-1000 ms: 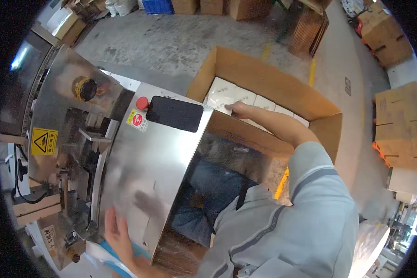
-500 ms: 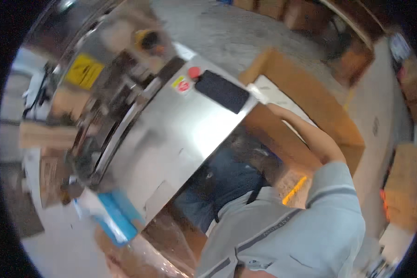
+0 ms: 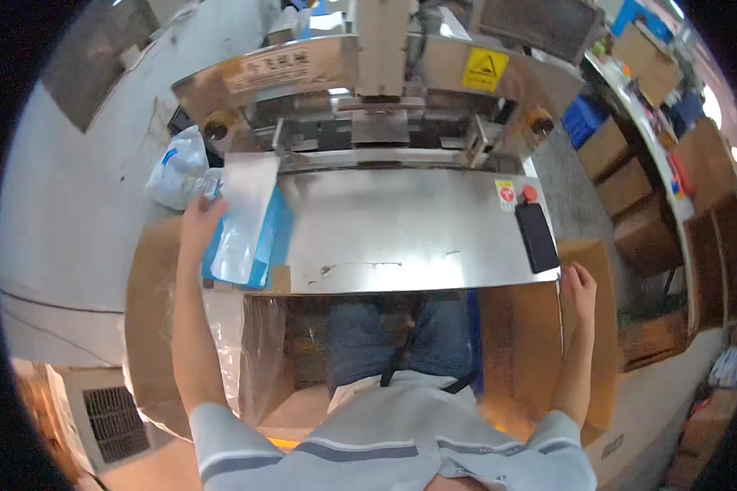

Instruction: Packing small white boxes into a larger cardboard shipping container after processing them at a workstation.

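My left hand [image 3: 201,222] is beside a blue box [image 3: 278,233] at the left end of a metal worktop, its thumb and fingers apart. White, partly see-through sheets or pouches [image 3: 246,204] lie over the box. A clear plastic bag with something white inside [image 3: 176,173] sits just beyond my fingers; whether they touch it is unclear. Past the worktop's right edge, my right hand [image 3: 580,282] has its fingers curled together near a thin pale edge [image 3: 561,315]. What they hold, if anything, cannot be made out. A black phone-like slab [image 3: 535,237] lies close to that hand.
The metal worktop [image 3: 385,225] belongs to a machine with a raised press-like head [image 3: 381,49]. A red button [image 3: 530,193] sits at its right. Open cardboard boxes stand below on both sides, the left one [image 3: 151,311] lined with plastic, the right one [image 3: 594,344] plain.
The view has swung round from a tilted angle to face the machine. My right arm, reaching into the right cardboard box before, is now drawn up at the worktop's edge.
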The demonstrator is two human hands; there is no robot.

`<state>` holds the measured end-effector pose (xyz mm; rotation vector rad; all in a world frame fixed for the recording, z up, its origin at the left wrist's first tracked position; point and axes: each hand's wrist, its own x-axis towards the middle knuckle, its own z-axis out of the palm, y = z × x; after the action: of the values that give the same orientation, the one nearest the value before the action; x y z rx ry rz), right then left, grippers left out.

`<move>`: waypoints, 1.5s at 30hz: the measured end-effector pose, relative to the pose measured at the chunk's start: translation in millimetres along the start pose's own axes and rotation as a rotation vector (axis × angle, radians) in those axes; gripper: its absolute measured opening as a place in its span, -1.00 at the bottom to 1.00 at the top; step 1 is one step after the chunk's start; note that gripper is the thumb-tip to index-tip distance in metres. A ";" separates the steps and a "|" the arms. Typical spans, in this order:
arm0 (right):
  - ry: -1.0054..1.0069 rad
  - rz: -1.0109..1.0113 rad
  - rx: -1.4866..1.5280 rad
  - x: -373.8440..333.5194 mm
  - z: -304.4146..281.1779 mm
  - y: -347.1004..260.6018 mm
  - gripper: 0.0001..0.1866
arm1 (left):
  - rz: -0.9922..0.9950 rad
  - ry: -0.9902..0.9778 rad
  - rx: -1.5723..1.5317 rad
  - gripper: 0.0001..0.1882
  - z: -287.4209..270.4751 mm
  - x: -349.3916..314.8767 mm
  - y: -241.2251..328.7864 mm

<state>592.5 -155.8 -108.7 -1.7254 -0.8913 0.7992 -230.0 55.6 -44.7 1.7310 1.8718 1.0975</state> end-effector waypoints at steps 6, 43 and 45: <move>0.045 -0.159 -0.033 -33.9 8.4 -58.8 -0.59 | -0.015 0.147 0.149 -0.57 27.3 19.5 14.7; -0.410 -1.117 -0.168 -139.2 234.7 -191.1 -0.82 | -0.460 -0.722 -0.675 -0.74 134.7 -222.1 218.6; -0.479 -1.091 -0.232 -137.8 232.4 -185.8 -0.81 | -0.317 -0.601 -0.562 -0.78 146.2 -229.5 213.5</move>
<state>291.1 -121.6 15.9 -0.9450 -2.0474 0.3422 60.2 -132.3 -33.4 1.2058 1.2487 0.7600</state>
